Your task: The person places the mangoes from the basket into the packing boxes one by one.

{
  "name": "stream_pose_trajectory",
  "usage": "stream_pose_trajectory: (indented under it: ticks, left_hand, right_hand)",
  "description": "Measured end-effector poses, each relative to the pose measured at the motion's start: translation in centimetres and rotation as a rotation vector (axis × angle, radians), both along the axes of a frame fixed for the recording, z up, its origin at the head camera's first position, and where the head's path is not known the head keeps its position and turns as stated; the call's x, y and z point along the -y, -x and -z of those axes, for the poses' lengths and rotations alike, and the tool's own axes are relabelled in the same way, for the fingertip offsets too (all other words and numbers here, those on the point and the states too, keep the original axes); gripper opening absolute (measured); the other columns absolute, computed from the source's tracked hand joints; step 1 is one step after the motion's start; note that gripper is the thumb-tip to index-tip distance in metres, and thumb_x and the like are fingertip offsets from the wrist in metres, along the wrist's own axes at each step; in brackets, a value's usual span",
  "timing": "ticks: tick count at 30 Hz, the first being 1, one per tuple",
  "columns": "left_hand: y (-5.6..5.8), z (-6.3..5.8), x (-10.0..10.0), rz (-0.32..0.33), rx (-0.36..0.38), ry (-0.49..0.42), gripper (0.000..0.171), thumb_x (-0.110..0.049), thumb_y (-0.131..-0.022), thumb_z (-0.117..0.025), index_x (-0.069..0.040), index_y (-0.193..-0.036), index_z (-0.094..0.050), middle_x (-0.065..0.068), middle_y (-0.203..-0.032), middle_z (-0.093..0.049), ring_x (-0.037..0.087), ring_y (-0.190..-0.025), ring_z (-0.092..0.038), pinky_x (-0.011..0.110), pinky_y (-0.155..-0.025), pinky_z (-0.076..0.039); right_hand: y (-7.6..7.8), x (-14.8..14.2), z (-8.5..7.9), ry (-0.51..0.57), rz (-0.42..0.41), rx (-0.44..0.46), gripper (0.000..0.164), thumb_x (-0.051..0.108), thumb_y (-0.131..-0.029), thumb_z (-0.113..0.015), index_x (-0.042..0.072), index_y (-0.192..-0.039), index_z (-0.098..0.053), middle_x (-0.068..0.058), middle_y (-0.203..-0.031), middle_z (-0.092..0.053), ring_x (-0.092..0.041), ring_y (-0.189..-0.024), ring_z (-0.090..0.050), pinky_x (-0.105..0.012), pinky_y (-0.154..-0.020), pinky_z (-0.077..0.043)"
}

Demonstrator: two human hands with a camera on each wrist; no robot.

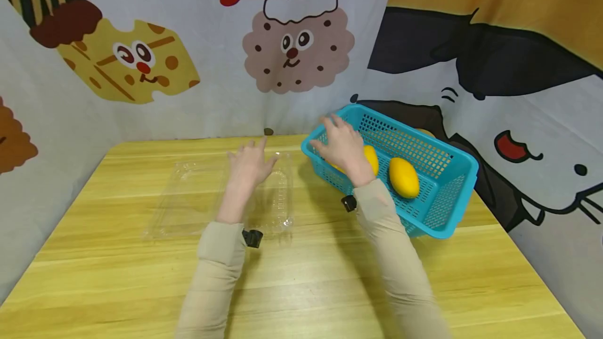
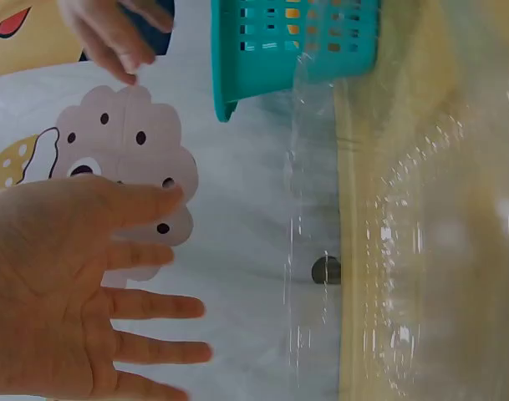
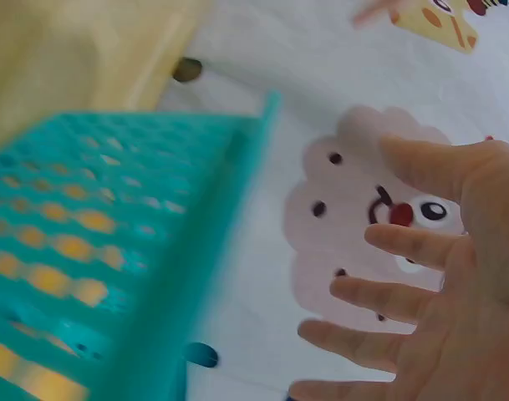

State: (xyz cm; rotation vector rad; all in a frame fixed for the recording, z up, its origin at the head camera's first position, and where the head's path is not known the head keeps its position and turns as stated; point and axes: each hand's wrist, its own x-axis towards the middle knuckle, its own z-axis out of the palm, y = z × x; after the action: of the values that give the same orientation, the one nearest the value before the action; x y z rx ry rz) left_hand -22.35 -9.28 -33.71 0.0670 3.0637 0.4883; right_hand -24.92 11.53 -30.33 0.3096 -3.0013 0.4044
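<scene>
My left hand (image 1: 248,165) hovers over a clear plastic clamshell box (image 1: 279,198) that lies opened out on the table. Its fingers are spread and hold nothing, as the left wrist view shows with the palm (image 2: 53,284) in sight. Over the left end of a turquoise plastic basket (image 1: 459,192) is my right hand (image 1: 344,145), fingers apart and gripping nothing. Inside the basket are smooth oval yellow fruits; one fruit (image 1: 404,177) lies near the middle, another fruit (image 1: 371,159) sits partly behind my right hand. More yellow shows beneath that hand, mostly hidden.
The wooden table (image 1: 301,297) carries the box on the left and the basket at the back right, set at an angle. A white cloth (image 1: 212,114) printed with cartoon figures hangs right behind the table. Dark wrist cameras (image 1: 253,238) sit at both cuffs.
</scene>
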Motion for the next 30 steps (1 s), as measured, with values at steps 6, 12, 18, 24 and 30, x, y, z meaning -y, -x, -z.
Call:
stream_pose_trajectory:
  ticks: [6,12,18,24,30]
  left_hand:
    - [-1.2,0.6,1.2,-0.034,0.034,0.031,0.059,-0.03,-0.096,-0.053,-0.003,-0.145,-0.034,0.029,-0.139,-0.045,0.047,-0.118,-0.052,0.054,-0.092,-0.051]
    - [-2.9,1.3,2.7,-0.06,0.095,0.059,0.054,-0.024,-0.095,-0.056,0.005,-0.138,-0.04,0.031,-0.126,-0.052,0.045,-0.109,-0.056,0.051,-0.088,-0.054]
    - [-4.2,2.0,4.0,-0.048,0.095,0.085,0.043,-0.017,-0.096,-0.053,0.013,-0.126,-0.046,0.034,-0.118,-0.053,0.048,-0.104,-0.056,0.051,-0.086,-0.054]
    - [-4.7,2.5,4.8,-0.081,0.095,0.076,0.033,-0.007,-0.094,-0.05,0.014,-0.119,-0.051,0.032,-0.115,-0.053,0.045,-0.099,-0.056,0.048,-0.078,-0.056]
    - [-4.9,2.9,5.4,-0.119,0.12,0.092,0.031,0.003,-0.088,-0.049,0.013,-0.117,-0.053,0.032,-0.108,-0.057,0.041,-0.084,-0.061,0.042,-0.065,-0.056]
  right_hand:
    - [1.0,-1.2,-3.6,-0.01,-0.023,0.023,0.056,0.035,-0.094,-0.054,0.012,-0.143,-0.039,-0.015,-0.149,-0.039,-0.038,-0.129,-0.045,-0.055,-0.099,-0.046]
    - [2.5,-3.5,-5.4,-0.044,-0.021,0.104,0.054,0.032,-0.097,-0.05,0.012,-0.145,-0.037,-0.016,-0.149,-0.038,-0.038,-0.134,-0.038,-0.059,-0.104,-0.039]
    - [4.5,-6.3,-4.6,-0.126,-0.024,0.25,0.057,0.031,-0.097,-0.049,0.01,-0.147,-0.033,-0.019,-0.15,-0.036,-0.042,-0.13,-0.041,-0.058,-0.103,-0.039]
    - [5.5,-8.5,-1.5,-0.17,0.009,0.441,0.063,0.036,-0.096,-0.051,0.005,-0.147,-0.031,-0.022,-0.152,-0.029,-0.044,-0.137,-0.029,-0.06,-0.108,-0.034]
    - [5.6,-9.3,1.6,-0.218,0.067,0.576,0.075,0.045,-0.093,-0.05,0.001,-0.148,-0.024,-0.028,-0.155,-0.015,-0.047,-0.142,-0.016,-0.064,-0.111,-0.026]
